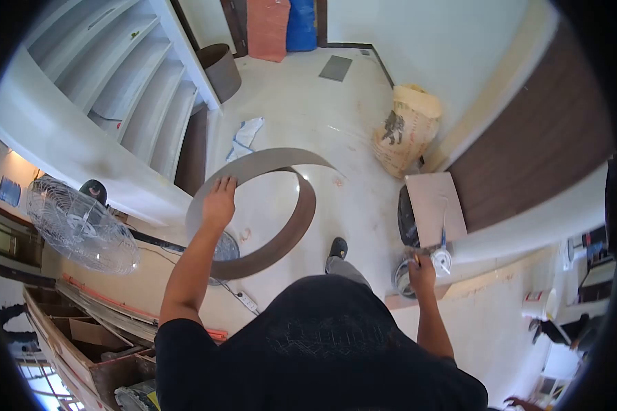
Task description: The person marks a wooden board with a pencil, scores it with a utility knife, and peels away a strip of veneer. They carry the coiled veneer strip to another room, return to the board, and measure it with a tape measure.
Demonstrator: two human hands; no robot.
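Observation:
A long brown-grey strip [301,212] is curled into a loop in front of me. My left hand [219,198] rests with its fingers over the strip's upper left part, and I cannot make out whether it grips it. On the right, my right hand [421,267] is closed on a small handle over an open can [405,279]; the tool's far end is hidden. Beside that hand stands a second can [441,261] with a brush [443,236] on it, next to a flat pinkish board [432,205].
A standing fan [82,222] is at the left, below white shelving [127,89]. A yellowish sack [409,130] leans at the right wall. A white cloth [245,137] and a power strip [247,301] lie on the floor. Another person [569,332] is at the far right.

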